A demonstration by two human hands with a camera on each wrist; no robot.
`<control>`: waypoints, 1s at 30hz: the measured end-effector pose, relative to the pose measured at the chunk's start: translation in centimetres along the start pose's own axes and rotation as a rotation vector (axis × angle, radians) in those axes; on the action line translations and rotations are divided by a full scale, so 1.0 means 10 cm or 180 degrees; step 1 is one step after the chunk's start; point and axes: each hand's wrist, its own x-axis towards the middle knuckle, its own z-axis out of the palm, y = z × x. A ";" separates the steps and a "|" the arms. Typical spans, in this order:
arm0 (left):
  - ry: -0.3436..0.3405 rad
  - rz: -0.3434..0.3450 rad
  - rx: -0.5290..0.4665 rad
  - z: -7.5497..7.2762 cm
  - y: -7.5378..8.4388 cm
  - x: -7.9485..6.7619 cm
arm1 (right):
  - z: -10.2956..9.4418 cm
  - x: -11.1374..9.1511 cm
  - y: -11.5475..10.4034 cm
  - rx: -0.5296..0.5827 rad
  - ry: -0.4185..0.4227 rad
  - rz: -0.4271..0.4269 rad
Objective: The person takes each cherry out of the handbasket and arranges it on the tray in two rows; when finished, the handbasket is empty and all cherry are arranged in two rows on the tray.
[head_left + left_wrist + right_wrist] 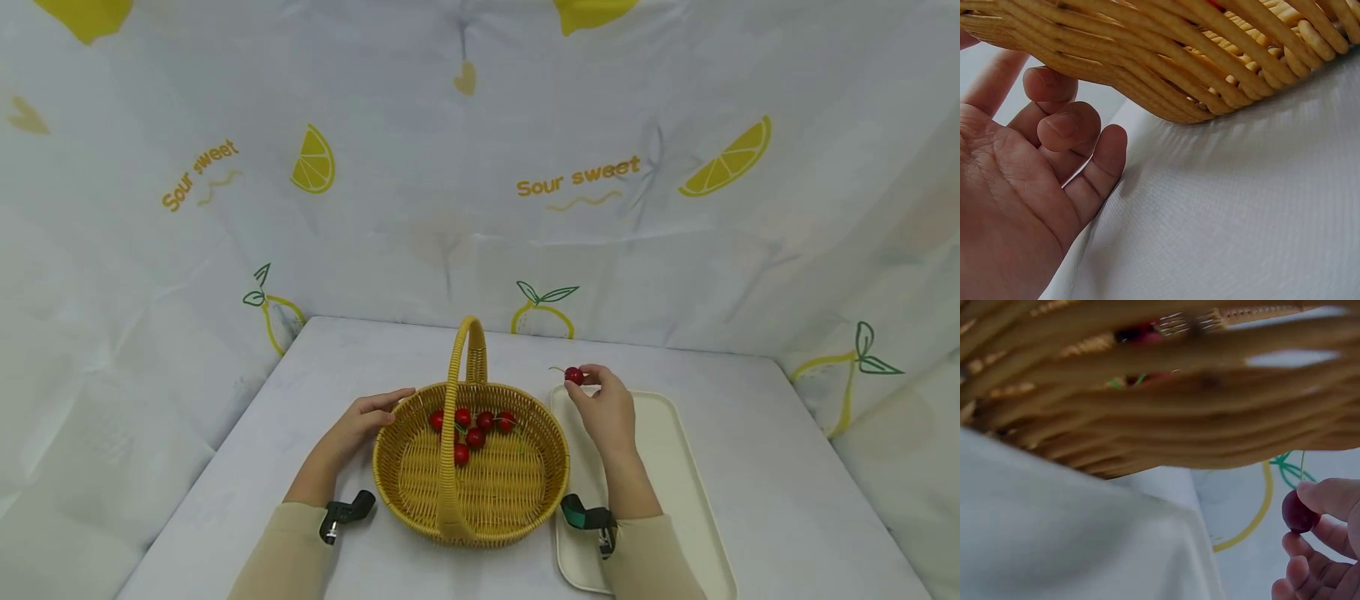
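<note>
A yellow wicker basket (506,535) with an arched handle stands upright on the table; several red cherries (476,438) lie inside, toward its back. Along the basket's left rim rests my left hand (365,423), its index finger extended and the thumb tip at the rim. In the left wrist view, the other fingers (1067,128) are loosely bent below the rim. To the right, my right hand (609,415) pinches one dark red cherry (573,376) between thumb and fingertips, above the far end of a cream tray (678,467). That cherry's thin stem shows in both views.
The cream tray lies close against the basket's right side, partly under my right arm. A white cloth wall with lemon prints (543,321) rises behind the table (345,350). The basket handle (450,433) arches high over the cherries.
</note>
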 end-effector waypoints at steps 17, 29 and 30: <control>-0.0063 0.0062 0.0009 -0.03 -0.06 0.03 | 0.24 0.02 0.43 -0.0232 -0.0197 0.0190; -0.0029 0.0022 -0.0013 -0.02 -0.05 0.04 | 0.28 0.03 0.48 -0.0556 -0.0257 0.0068; -0.0025 0.0022 -0.0014 -0.02 -0.05 0.03 | 0.29 0.03 0.49 -0.0567 -0.0241 0.0061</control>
